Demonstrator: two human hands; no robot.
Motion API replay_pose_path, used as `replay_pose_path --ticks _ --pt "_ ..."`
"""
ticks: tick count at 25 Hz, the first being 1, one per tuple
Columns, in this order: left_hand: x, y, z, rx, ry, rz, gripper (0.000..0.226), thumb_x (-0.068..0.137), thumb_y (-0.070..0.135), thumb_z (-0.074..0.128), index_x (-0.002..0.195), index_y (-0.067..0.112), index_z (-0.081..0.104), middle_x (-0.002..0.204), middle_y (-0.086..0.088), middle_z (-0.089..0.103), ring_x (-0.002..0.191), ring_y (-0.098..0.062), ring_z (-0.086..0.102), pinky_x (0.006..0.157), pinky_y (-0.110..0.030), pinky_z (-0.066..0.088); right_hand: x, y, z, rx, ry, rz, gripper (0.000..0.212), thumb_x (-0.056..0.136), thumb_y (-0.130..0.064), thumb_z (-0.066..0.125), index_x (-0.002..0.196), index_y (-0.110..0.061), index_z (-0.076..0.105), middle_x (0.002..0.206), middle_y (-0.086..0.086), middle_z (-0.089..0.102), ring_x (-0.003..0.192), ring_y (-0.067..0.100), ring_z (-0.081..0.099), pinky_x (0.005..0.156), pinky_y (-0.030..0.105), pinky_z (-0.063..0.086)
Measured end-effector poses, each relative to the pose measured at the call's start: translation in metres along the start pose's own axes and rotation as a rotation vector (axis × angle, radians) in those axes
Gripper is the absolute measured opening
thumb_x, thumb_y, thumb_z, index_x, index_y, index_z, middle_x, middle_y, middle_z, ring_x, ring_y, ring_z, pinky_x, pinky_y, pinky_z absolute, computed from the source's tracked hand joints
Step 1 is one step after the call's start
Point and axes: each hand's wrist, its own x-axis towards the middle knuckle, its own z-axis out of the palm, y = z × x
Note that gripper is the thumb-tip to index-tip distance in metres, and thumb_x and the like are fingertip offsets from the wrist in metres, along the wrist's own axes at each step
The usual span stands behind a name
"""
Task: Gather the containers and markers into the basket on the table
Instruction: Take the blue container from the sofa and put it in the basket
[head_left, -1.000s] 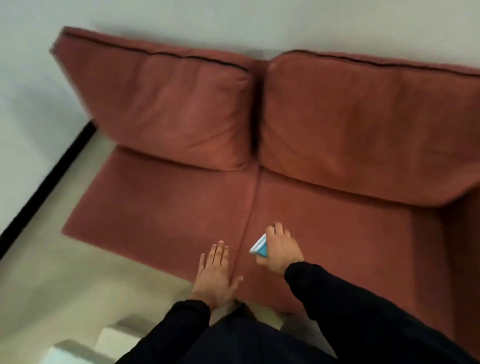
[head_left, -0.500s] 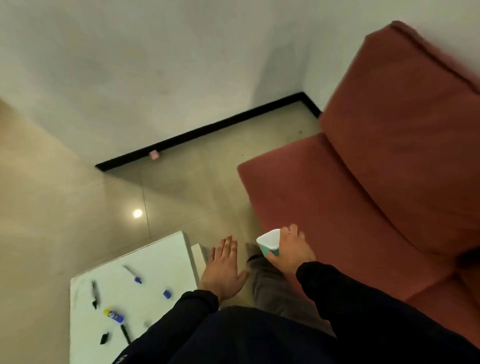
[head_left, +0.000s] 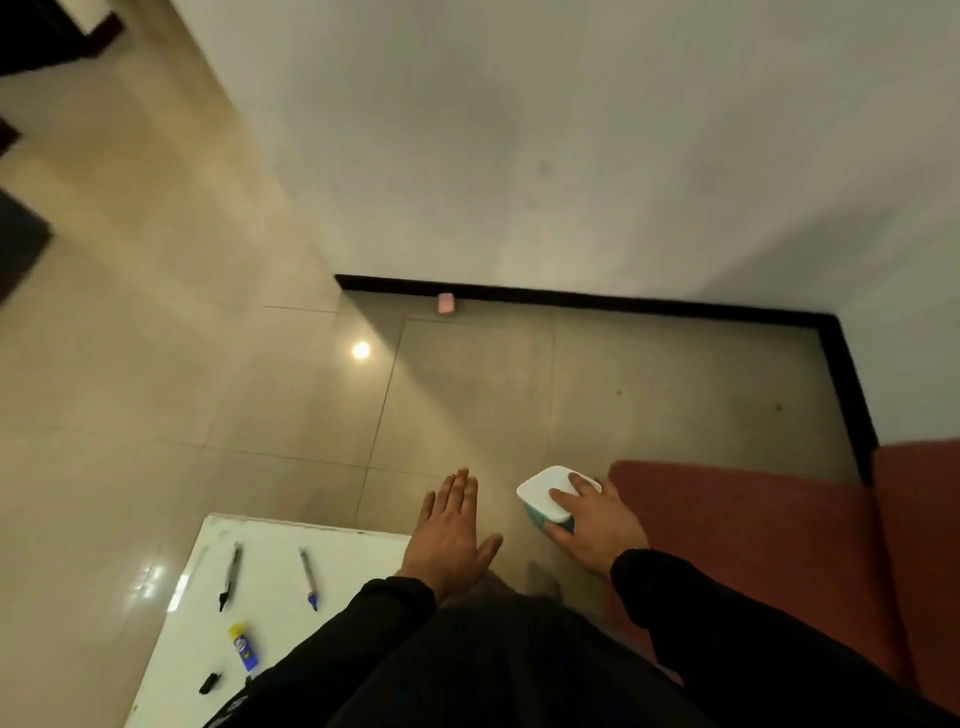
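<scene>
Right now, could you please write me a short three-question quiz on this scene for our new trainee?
1. True or false: the left hand holds a marker.
2. What does the right hand grip? A) glue stick B) white-lidded container C) cap
3. How many long markers lie on the white table?

Key:
1. False; it is open and empty.
2. B, the container.
3. Two: the black-tipped marker and the blue-tipped marker.
</scene>
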Motion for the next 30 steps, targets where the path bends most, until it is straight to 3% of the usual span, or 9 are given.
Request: replay_pose_path --ticks 8,14,22,30 --pt "0.151 -0.117 -0.085 -0.180 0.050 -0.229 0.086 0.097 0.065 0.023 0.157 0.012 -0.010 0.165 -0.007 -0.018 0.152 -0.022 -0.016 0.124 -0.047 0.000 0.233 -0.090 -0.123 -0.256 -0.060 -0.205 0.063 0.093 -0.067 0.039 0.148 -0.037 0.038 0.160 -0.002 0.030 0.142 0.032 0.025 0.109 0.043 0.039" --pt "0.201 -0.202 -0.170 -0.260 0.135 -0.412 0.085 0.098 0.062 0.028 0.157 0.012 -0.009 0.165 -0.007 -0.017 0.152 -0.023 -0.014 0.124 -0.047 0.002 0.355 -0.201 -0.191 -0.382 -0.141 -0.414 0.062 0.095 -0.064 0.038 0.148 -0.031 0.037 0.158 0.000 0.032 0.141 0.031 0.027 0.107 0.044 0.043" --pt "0.246 -0.326 -0.216 -0.412 0.229 -0.797 0.087 0.096 0.063 0.030 0.157 0.014 -0.008 0.166 -0.006 -0.016 0.153 -0.022 -0.012 0.124 -0.046 0.000 0.508 -0.370 -0.232 -0.455 -0.194 -0.771 0.064 0.097 -0.062 0.039 0.152 -0.031 0.031 0.161 0.001 0.025 0.146 0.029 0.018 0.116 0.046 0.032" --pt "0.223 -0.418 -0.249 -0.687 0.323 -1.190 0.087 0.095 0.061 0.030 0.158 0.012 -0.004 0.167 -0.007 -0.011 0.153 -0.022 -0.010 0.124 -0.045 -0.001 0.583 -0.567 -0.217 -0.758 -0.333 -1.117 0.065 0.096 -0.065 0.033 0.151 -0.031 0.032 0.163 0.000 0.023 0.151 0.034 0.006 0.114 0.044 0.032"
